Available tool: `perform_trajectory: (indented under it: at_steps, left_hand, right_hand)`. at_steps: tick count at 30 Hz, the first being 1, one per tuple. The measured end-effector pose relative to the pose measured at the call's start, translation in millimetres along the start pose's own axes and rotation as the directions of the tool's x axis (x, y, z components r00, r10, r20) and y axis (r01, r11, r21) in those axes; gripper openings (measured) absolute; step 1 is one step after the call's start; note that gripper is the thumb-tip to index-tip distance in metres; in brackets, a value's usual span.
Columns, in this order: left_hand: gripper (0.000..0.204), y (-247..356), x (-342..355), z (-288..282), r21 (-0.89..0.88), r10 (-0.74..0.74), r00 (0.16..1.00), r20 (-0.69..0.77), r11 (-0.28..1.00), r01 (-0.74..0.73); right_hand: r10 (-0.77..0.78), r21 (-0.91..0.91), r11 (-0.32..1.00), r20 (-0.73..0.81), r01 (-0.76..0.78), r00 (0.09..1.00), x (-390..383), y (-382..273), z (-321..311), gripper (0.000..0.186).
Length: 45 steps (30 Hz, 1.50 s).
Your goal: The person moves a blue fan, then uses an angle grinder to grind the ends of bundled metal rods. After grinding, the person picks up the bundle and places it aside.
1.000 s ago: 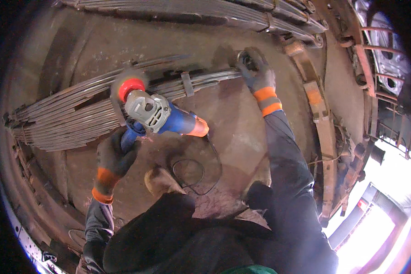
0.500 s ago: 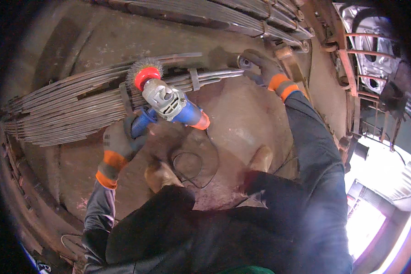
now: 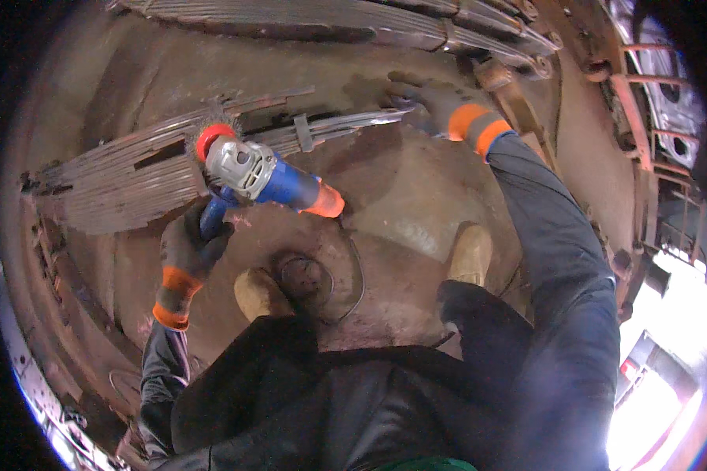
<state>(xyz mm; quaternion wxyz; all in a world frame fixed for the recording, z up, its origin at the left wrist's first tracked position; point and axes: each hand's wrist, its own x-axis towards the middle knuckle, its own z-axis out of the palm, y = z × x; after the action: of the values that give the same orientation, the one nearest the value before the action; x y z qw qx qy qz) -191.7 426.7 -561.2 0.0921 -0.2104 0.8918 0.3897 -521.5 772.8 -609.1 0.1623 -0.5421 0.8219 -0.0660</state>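
My left hand [image 3: 188, 243], in a dark glove with an orange cuff, is wrapped round the blue side handle of an angle grinder [image 3: 251, 173]. The grinder has a blue and orange body, and a red cup with a wire brush [image 3: 216, 133] at its head. That brush is over a stack of leaf springs [image 3: 126, 184] on the floor, but contact cannot be made out. My right hand [image 3: 432, 107], gloved alike, is at the springs' right end and appears to grip a leaf spring [image 3: 353, 122] there. Its fingers are blurred, and the spring's tip is partly hidden.
More leaf springs [image 3: 306, 23] lie along the far side. Between my boots [image 3: 471, 251] runs the black power cord [image 3: 360, 275]. Rusty metal frames [image 3: 632, 118] stand at the right, and long metal parts [image 3: 78, 290] lie at the left.
The grinder, my left hand and the near leaf springs have shifted left in the picture. My right hand has also moved left, and its fingers reach further out over the spring's end.
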Motion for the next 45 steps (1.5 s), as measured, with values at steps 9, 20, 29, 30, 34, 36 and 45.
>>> perform_trajectory:
  at_steps: [9, 20, 29, 30, 34, 36, 45]
  left_hand:
    - [0.032, 49.3, -65.3, 25.1, 0.050, -0.172, 0.973, -0.156, 0.982, 0.182]
    - [0.031, 188.5, -194.6, -12.8, 0.125, -0.479, 0.775, -0.412, 0.813, 0.569]
    - [0.035, 256.2, -241.0, 0.1, 0.509, -0.489, 0.762, -0.424, 0.567, 0.648]
    - [0.035, 258.7, -237.4, 9.3, 0.414, -0.430, 0.771, -0.470, 0.664, 0.623]
    - [0.032, 255.7, -229.1, 20.7, 0.533, -0.458, 0.820, -0.344, 0.624, 0.572]
    - [0.030, 244.0, -227.0, 23.9, 0.591, -0.430, 0.858, -0.281, 0.626, 0.508]
    - [0.036, 193.8, -230.4, 16.9, 0.407, -0.532, 0.841, -0.101, 0.749, 0.523]
  right_hand:
    - [-0.016, 0.306, 0.950, 0.250, -0.064, 0.968, 44.0, 26.6, 4.0, 0.034]
    - [-0.306, 0.469, 0.866, 0.231, 0.170, 0.924, 74.4, 57.2, 14.0, 0.049]
    - [-0.386, 0.386, 0.885, 0.289, 0.262, 0.876, 112.5, 66.9, 8.1, 0.059]
    - [-0.319, 0.403, 0.894, 0.266, 0.196, 0.910, 113.0, 70.4, 11.7, 0.054]
    - [-0.266, 0.205, 0.953, 0.202, 0.225, 0.943, 117.0, 72.4, 17.3, 0.051]
    - [-0.261, 0.301, 0.935, 0.235, 0.185, 0.936, 114.2, 68.4, 11.8, 0.050]
    - [-0.027, 0.039, 0.999, 0.330, 0.015, 0.944, 68.8, 8.2, -15.8, 0.055]
